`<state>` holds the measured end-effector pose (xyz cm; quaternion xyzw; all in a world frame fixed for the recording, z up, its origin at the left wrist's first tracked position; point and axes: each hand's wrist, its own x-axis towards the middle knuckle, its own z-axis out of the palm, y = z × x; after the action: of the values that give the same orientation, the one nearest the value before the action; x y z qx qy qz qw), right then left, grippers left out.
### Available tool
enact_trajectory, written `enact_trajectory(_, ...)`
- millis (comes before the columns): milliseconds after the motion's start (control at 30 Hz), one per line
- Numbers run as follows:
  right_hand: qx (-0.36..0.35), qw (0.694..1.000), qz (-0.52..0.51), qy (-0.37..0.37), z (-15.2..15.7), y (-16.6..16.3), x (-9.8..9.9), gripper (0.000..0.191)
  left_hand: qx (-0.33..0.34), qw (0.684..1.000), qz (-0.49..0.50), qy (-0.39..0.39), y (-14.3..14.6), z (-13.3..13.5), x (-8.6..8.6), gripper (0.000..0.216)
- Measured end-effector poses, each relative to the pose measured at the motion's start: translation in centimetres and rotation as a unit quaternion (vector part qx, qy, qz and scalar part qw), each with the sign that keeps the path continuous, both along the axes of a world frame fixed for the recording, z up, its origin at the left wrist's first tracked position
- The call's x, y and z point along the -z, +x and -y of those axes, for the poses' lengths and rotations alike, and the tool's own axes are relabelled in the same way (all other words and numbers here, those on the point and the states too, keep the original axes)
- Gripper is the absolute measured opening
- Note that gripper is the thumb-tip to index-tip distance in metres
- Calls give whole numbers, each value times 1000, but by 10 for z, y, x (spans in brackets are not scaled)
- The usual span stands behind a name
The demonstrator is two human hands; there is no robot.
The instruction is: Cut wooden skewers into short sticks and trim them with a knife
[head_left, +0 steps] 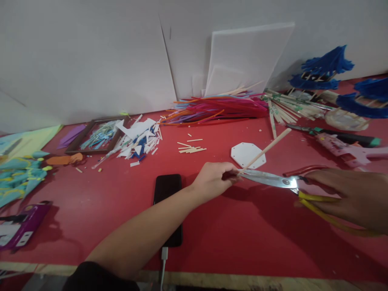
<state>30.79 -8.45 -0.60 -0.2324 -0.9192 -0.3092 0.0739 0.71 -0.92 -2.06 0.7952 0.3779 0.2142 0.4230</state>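
Note:
My left hand [215, 180] pinches the lower end of a thin wooden stick [266, 150], which slants up to the right. Wrapped round the handles of a pair of scissors [273, 180], my right hand [342, 194] keeps them nearly level. The blade tips meet the stick close to my left fingertips; whether they are closed through it I cannot tell. Behind the stick lies a white octagonal plate [247, 155] with small holes along its edge. Several short cut sticks [191, 148] lie on the red table [212, 238] to its left.
A phone [168, 188] on a cable lies under my left forearm. Pipe cleaners [218, 109], longer sticks [281, 111], pliers [342, 135] and a pink glue gun [339, 149] lie toward the back. Paper scraps [141, 139] and a framed tray [91, 151] are at left, blue models [327, 66] at right.

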Motion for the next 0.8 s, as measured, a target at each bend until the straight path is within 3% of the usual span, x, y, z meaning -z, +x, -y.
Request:
enact_trajectory(400,22,998,-2,-62,-1,-1,-3,40,12,1000,-3,11,-1,-2,2,8)
enact_trajectory(800,39,998,40,-19,-5,-2,-5,33,40,998,-11,36,-4,-2,-1,4)
